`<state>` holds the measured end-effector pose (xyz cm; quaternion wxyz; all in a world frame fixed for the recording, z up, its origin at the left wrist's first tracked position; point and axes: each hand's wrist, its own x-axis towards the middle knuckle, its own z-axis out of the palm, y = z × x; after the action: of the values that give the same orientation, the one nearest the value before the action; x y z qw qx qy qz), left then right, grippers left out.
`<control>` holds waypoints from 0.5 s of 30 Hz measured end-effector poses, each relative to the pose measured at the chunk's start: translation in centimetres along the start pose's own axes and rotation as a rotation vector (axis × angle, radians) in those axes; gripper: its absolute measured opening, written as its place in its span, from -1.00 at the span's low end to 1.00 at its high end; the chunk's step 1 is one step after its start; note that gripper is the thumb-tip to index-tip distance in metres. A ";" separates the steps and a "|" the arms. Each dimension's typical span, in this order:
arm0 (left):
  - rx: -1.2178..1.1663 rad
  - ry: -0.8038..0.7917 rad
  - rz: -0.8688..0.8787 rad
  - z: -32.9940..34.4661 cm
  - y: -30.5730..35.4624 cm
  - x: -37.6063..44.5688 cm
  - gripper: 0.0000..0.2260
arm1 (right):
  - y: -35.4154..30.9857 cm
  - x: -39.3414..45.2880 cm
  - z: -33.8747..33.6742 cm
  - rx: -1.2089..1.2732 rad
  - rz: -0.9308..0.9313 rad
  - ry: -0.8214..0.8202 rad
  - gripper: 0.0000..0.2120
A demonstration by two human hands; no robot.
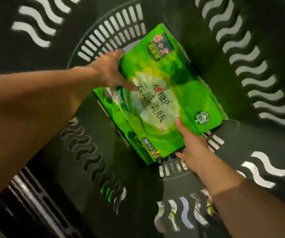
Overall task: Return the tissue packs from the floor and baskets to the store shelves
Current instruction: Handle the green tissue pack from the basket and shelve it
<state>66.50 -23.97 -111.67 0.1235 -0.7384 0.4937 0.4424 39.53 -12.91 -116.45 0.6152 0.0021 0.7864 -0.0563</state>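
Note:
A large green tissue pack with white lettering lies tilted deep inside a dark plastic basket. My left hand grips the pack's upper left edge, thumb laid across its front face. My right hand holds the pack's lower right edge, index finger lying straight on the front and the other fingers tucked under the bottom edge. Both arms reach down into the basket. The pack's underside is hidden.
The basket's walls rise all round the pack, pierced with wavy slots. Its floor has a ring of straight slots. A barred dark rim part shows at lower left. Something bright shows through the slots at the bottom.

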 end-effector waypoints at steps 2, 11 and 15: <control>-0.096 -0.040 -0.001 0.3 -0.4 0.9 0.03 | 0.0 0.8 0.1 0.063 0.008 -0.016 0.52; -0.264 -0.220 -0.026 0.7 -0.8 3.6 0.21 | 1.3 2.0 0.4 0.394 0.018 -0.251 -0.02; -0.278 -0.201 0.003 0.9 -0.8 2.9 -0.03 | 1.7 2.1 0.8 0.455 -0.025 -0.244 -0.10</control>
<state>67.00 -24.82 -114.62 0.0681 -0.6998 0.4141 0.5781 39.95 -11.43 -118.78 0.6885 0.1240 0.6733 -0.2392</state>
